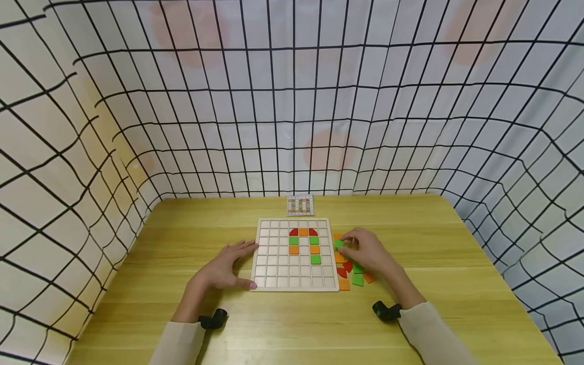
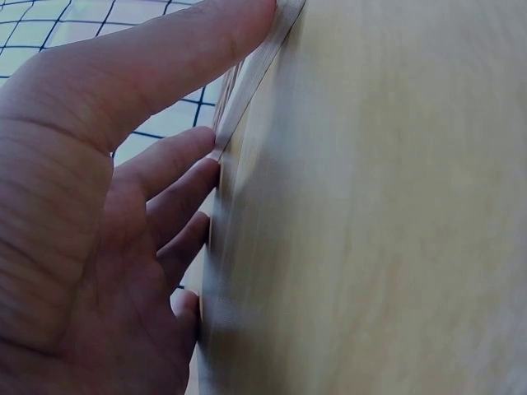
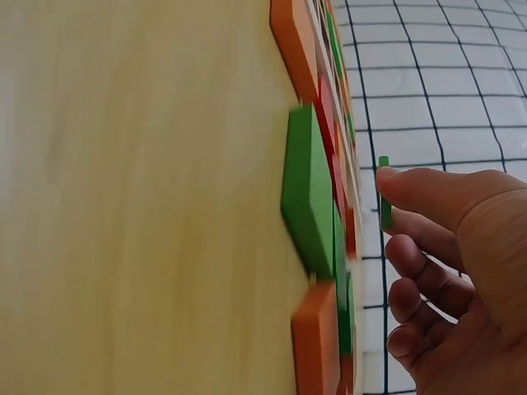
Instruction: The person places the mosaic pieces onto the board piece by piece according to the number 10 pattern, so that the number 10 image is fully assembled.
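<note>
A pale wooden grid board [image 1: 274,268] lies on the table, with red, orange and green tiles set in an arch shape in its cells. My left hand [image 1: 224,267] rests at the board's left edge, fingers spread, thumb at the lower corner; the left wrist view shows its fingertips touching the board's side. Between thumb and index finger, my right hand [image 1: 368,249] pinches a green square tile [image 3: 385,193], raised above the table just right of the board. Loose tiles lie under and near that hand, among them a green tile [image 1: 358,280] and an orange tile [image 1: 344,285].
A small pattern card [image 1: 300,205] lies behind the board, printed with a coloured grid. Red quarter-round tiles [image 1: 342,272] are mixed in the loose pile. The wooden table [image 1: 292,324] ends at a white wall with black grid lines [image 1: 255,121].
</note>
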### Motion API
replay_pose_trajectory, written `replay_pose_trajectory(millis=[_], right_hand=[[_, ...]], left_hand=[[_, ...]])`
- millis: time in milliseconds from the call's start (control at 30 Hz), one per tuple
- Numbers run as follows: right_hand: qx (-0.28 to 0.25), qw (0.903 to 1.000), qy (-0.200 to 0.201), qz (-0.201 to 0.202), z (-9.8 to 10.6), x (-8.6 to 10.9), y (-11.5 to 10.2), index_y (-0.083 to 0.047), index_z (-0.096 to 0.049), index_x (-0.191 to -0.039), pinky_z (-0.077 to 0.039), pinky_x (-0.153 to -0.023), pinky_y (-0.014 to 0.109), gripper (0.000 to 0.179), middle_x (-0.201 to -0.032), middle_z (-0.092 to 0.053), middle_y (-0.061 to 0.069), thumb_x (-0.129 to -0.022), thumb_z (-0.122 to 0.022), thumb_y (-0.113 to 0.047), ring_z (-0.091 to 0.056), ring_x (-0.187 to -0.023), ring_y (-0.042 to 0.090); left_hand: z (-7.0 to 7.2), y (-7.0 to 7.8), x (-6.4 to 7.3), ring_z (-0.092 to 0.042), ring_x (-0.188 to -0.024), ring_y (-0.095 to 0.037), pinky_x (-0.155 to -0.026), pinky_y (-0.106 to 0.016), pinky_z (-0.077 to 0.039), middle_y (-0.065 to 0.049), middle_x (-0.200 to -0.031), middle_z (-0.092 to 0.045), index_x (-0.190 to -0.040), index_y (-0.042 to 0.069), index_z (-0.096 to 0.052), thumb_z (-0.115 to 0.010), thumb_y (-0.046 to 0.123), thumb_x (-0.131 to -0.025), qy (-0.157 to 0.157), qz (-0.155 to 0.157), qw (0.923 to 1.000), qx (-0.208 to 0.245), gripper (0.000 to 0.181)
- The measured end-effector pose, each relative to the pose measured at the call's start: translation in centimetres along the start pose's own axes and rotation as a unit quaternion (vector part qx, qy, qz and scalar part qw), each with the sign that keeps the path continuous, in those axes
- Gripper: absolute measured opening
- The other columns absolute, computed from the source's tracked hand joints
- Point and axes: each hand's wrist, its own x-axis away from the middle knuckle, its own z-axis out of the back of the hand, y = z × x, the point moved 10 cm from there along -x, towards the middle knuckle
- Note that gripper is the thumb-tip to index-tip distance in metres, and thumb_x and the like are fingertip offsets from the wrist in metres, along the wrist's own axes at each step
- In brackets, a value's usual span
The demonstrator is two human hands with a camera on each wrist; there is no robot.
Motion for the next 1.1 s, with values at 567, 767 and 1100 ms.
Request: replay_pose_trajectory(millis=[567, 767, 1100], right_hand=[[-0.032, 0.9974, -0.033, 0.056, -3.8, -1.3, -4.8, -0.009, -0.076, -0.114, -0.049, -0.07, 0.026, 0.026, -0.093, -0.062, -0.003, -0.093, -0.078, -0.024, -0.053, -0.08, 0.016], [-0.011, 0.9969, -0.042, 0.066, -5.5, -1.8, -6.4, -0.012, -0.077, -0.11, -0.045, -0.07, 0.026, 0.023, -0.088, -0.06, -0.004, -0.092, -0.079, -0.026, -0.051, -0.079, 0.013], [-0.025, 0.9938, -0.075, 0.079, -7.9, -2.1, -9.1, -0.012, -0.077, -0.111, -0.05, -0.077, 0.028, 0.024, -0.087, -0.061, -0.007, -0.091, -0.08, -0.026, -0.055, -0.083, 0.014]], left_hand=[[0.0, 0.3, 0.1, -0.02, -0.159, -0.036, -0.129, -0.063, -0.008, -0.003, -0.169, -0.032, -0.161, 0.023, -0.039, -0.089, 0.056, -0.072, -0.006, -0.005, 1.0, -0.003, 0.107], [-0.1, 0.2, 0.2, -0.02, -0.159, -0.038, -0.128, -0.065, -0.009, -0.004, -0.169, -0.032, -0.16, 0.021, -0.039, -0.088, 0.057, -0.072, -0.006, -0.007, 0.9999, -0.006, 0.107], [0.0, 0.2, 0.0, -0.019, -0.159, -0.036, -0.129, -0.063, -0.008, -0.003, -0.169, -0.032, -0.161, 0.023, -0.038, -0.088, 0.057, -0.072, -0.005, -0.005, 0.9999, -0.008, 0.107]])
